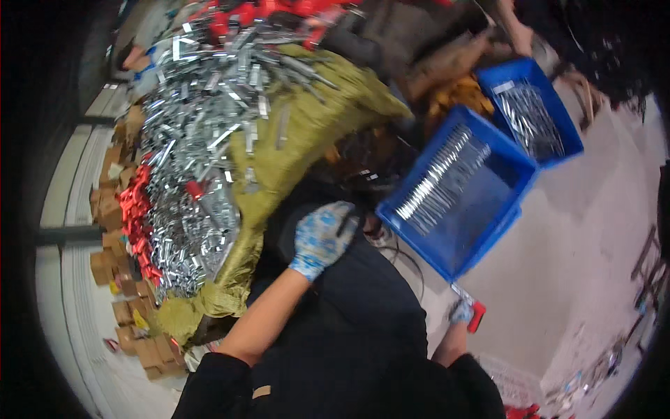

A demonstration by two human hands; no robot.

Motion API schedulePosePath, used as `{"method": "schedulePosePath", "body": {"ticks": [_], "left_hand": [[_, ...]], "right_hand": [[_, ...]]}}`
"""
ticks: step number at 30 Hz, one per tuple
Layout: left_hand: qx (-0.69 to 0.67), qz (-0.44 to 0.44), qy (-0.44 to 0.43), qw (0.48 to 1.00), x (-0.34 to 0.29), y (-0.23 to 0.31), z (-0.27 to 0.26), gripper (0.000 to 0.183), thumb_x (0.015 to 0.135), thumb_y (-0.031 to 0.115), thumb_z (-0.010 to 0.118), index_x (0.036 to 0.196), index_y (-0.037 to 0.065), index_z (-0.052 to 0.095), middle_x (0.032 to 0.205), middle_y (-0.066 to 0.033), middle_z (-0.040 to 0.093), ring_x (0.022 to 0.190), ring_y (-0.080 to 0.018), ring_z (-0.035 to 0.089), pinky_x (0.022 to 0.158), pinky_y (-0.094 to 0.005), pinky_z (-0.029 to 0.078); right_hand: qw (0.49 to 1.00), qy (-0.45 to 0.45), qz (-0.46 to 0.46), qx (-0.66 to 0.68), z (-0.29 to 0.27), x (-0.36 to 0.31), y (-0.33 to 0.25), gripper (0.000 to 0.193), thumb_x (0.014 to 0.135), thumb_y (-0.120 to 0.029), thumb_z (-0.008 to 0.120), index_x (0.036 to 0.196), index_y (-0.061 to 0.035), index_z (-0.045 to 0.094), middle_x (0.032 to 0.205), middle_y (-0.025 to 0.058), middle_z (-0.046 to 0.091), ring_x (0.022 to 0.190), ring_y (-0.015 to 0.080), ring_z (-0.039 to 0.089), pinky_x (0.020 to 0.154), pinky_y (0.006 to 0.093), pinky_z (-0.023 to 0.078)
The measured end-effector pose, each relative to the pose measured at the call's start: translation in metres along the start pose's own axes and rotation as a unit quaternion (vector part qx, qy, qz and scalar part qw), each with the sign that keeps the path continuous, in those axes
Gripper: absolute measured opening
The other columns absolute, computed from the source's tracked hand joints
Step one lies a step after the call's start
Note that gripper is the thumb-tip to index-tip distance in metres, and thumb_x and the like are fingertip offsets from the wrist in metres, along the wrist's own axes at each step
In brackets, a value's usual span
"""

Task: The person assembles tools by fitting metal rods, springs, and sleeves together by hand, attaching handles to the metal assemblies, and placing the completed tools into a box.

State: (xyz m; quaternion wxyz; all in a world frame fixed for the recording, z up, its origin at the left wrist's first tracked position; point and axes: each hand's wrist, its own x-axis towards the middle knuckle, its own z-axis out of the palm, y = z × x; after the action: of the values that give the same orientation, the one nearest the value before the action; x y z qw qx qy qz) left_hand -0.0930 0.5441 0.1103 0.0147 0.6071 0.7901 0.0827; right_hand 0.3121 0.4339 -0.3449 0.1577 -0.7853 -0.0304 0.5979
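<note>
My left hand (322, 239), in a white glove with a blue pattern, rests on my dark-clothed knee. Its fingers lie stretched out, and nothing shows in them. Low on the right, my right hand (458, 312), gloved alike, is closed on a red-handled metal piece (477, 317). A flat silvery strip juts from it toward the near corner of a blue crate (481, 253). Whether the strip touches the crate I cannot tell. Slim metal parts (436, 180) lie lined up in rows inside that crate. Blur hides the piece's exact kind.
A large heap of shiny metal parts (202, 126) lies on a yellow-green woven sack (307, 129) at left, with red pieces (136, 216) along its edge. Another blue crate (569, 136) holds metal rods. Cardboard boxes (157, 356) stand far left. Another person's arm (515, 31) shows at top right.
</note>
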Motion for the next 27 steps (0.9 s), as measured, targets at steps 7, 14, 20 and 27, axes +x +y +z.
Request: {"method": "schedulePosePath", "body": {"ticks": [7, 14, 20, 27], "left_hand": [[-0.064, 0.02, 0.022, 0.997, 0.006, -0.011, -0.013, 0.023, 0.082, 0.018, 0.064, 0.102, 0.008, 0.065, 0.102, -0.0114, 0.066, 0.094, -0.0282, 0.063, 0.083, -0.0351, 0.049], [-0.018, -0.013, 0.0, 1.0, 0.006, 0.001, -0.006, 0.019, 0.081, 0.014, 0.064, 0.099, 0.007, 0.067, 0.1, -0.0106, 0.067, 0.091, -0.027, 0.064, 0.08, -0.0335, 0.049], [-0.01, -0.029, -0.018, 0.999, 0.011, 0.004, 0.001, 0.019, 0.08, 0.012, 0.065, 0.098, 0.007, 0.067, 0.099, -0.01, 0.067, 0.09, -0.0265, 0.064, 0.08, -0.0333, 0.05], [-0.012, -0.021, -0.042, 0.999, 0.011, -0.01, 0.001, 0.02, 0.079, 0.021, 0.066, 0.098, 0.013, 0.067, 0.101, -0.0079, 0.066, 0.093, -0.0256, 0.063, 0.08, -0.0354, 0.05]], "right_hand": [[0.997, -0.081, -0.01, -0.001, -0.046, 0.038, -0.037, 0.036, 0.08, -0.051, 0.063, 0.094, -0.0182, 0.064, 0.078, -0.0026, 0.058, 0.065, 0.0159, 0.051, 0.054, 0.03, 0.043], [0.991, 0.021, 0.104, -0.086, 0.038, -0.025, -0.072, 0.042, 0.088, -0.051, 0.054, 0.073, -0.0113, 0.056, 0.059, 0.0034, 0.052, 0.043, 0.0177, 0.046, 0.038, 0.0337, 0.037], [0.983, 0.116, 0.14, -0.024, 0.02, 0.05, -0.03, 0.038, 0.088, -0.049, 0.055, 0.078, -0.0116, 0.056, 0.061, 0.005, 0.052, 0.046, 0.0189, 0.047, 0.042, 0.0347, 0.038], [0.983, -0.061, 0.139, 0.106, 0.019, 0.104, 0.008, 0.039, 0.087, -0.054, 0.052, 0.07, -0.0192, 0.057, 0.058, -0.003, 0.046, 0.046, 0.0137, 0.04, 0.041, 0.0331, 0.03]]}}
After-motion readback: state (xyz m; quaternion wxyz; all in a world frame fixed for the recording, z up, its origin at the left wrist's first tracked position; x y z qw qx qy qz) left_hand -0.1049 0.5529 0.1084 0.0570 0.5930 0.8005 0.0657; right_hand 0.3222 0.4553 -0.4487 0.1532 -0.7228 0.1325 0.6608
